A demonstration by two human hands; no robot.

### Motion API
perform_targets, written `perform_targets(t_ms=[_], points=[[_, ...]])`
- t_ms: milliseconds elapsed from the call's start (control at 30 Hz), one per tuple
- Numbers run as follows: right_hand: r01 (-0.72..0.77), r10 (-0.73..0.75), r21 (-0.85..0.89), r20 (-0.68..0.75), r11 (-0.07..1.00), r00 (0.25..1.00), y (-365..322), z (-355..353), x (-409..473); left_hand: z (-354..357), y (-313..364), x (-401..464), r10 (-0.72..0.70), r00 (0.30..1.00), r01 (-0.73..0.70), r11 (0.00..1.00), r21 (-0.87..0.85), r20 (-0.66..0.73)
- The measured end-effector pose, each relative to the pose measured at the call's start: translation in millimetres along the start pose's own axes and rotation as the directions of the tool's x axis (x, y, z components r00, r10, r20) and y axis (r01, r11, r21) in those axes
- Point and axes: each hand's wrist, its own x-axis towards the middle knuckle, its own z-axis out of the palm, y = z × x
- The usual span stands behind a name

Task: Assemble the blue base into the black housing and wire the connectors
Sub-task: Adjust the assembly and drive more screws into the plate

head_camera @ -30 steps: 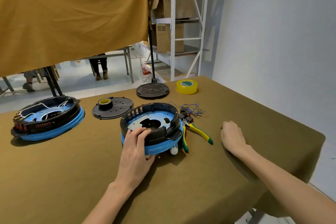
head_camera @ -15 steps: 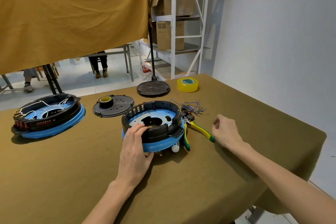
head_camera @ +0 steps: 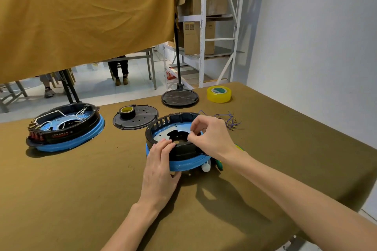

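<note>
Black housing (head_camera: 179, 149) seated on the blue base (head_camera: 183, 164), near the middle of the tabletop (head_camera: 81, 199), open side up, pale blue floor with its dark central cut-out showing inside the ring. Directly above that opening, toward its right half: right hand (head_camera: 210, 136), fingers (head_camera: 193, 128) curled with thumb and forefinger tips drawn together as if pinching something small, though too tiny to make out, so cannot tell what, if anything, is between them. Straight down from those fingertips, then, lies the interior floor; probably a short descent rather than a reach. On the near rim, left hand (head_camera: 159, 171), fingers laid over the black edge, thumb under the blue skirt, steadying. Just beyond the housing to the right, loose blue wires (head_camera: 230, 120) with metal terminals, nearer the right hand. Farther off: black lid with a tape roll (head_camera: 135, 117), yellow tape (head_camera: 219, 93), a wired second unit (head_camera: 65, 126) well apart at left
</note>
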Motion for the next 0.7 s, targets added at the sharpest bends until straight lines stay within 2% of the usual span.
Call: perform_targets(t_ms=[167, 333, 533, 700], points=[[0.002, 0.021, -0.103, 0.218, 0.995, 0.976, -0.3, 4.9, 19.4, -0.4, -2.7, -1.8, -0.003, 1.000, 0.002, 1.000, -0.030, -0.014], [-0.032, 0.051, -0.059, 0.362, 0.998, 0.931, 1.0, 5.2, 32.3, 0.4, -4.8, -2.6, -0.011, 0.999, 0.007, 0.997, -0.080, -0.041], [0.019, 0.000, -0.037, 0.454, 0.999, 0.891, -6.2, 9.1, 38.1, 0.4, -4.3, -4.1, -0.042, 0.998, 0.037, 0.993, -0.112, -0.043], [0.095, -0.059, -0.060, 0.441, 0.994, 0.895, -8.4, 8.4, 32.2, 3.0, -7.1, -3.9, -0.024, 0.999, 0.019, 0.994, -0.105, -0.049]])
